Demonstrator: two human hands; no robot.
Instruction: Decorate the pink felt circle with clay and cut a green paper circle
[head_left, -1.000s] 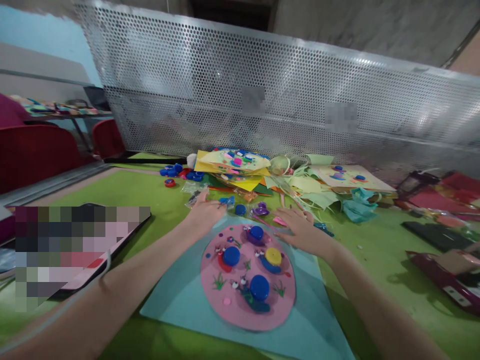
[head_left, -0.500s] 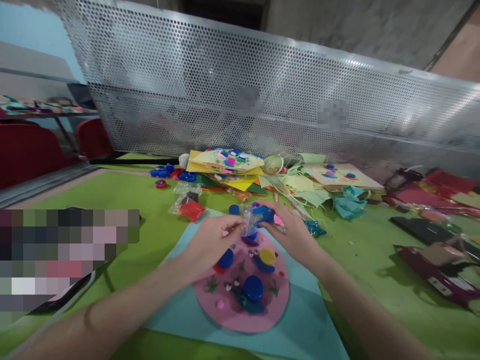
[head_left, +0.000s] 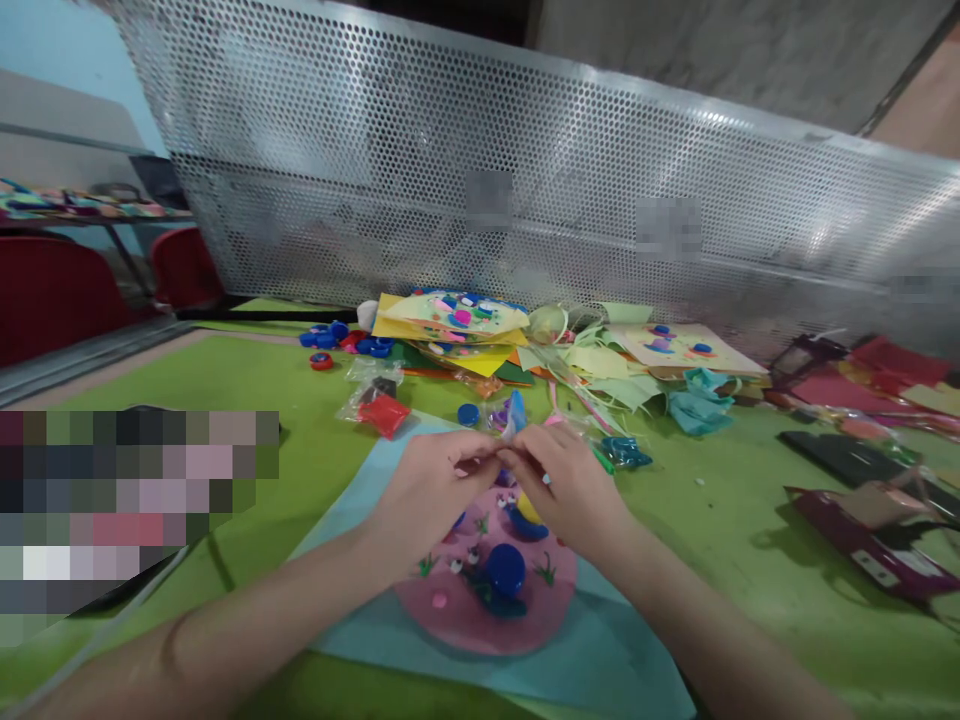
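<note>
My left hand (head_left: 439, 485) and my right hand (head_left: 570, 485) meet above the far part of a pink paper circle (head_left: 491, 635). Fingertips of both are closed on a small clear plastic packet (head_left: 516, 412) with something blue in it, mostly hidden behind the fingers. The circle lies on a light-blue sheet (head_left: 360, 625). On it are snail-like clay figures with googly eyes, one bearing a blue bottle cap (head_left: 506, 571) and another a yellow cap (head_left: 531, 508) partly behind my right hand. Green clay tufts (head_left: 547, 571) and a pink dot (head_left: 439, 599) also decorate it.
Beyond my hands lie a loose blue cap (head_left: 468, 414), a red clay packet (head_left: 384, 414) and a teal packet (head_left: 626, 452). Farther back are stacked craft papers (head_left: 450, 320), paper scraps (head_left: 600, 365) and a perforated metal panel (head_left: 450, 180). A maroon object (head_left: 862, 550) sits at right.
My hands have come together, and my right hand has moved left and turned over the packet. The packet's blue part is now mostly covered by fingers.
</note>
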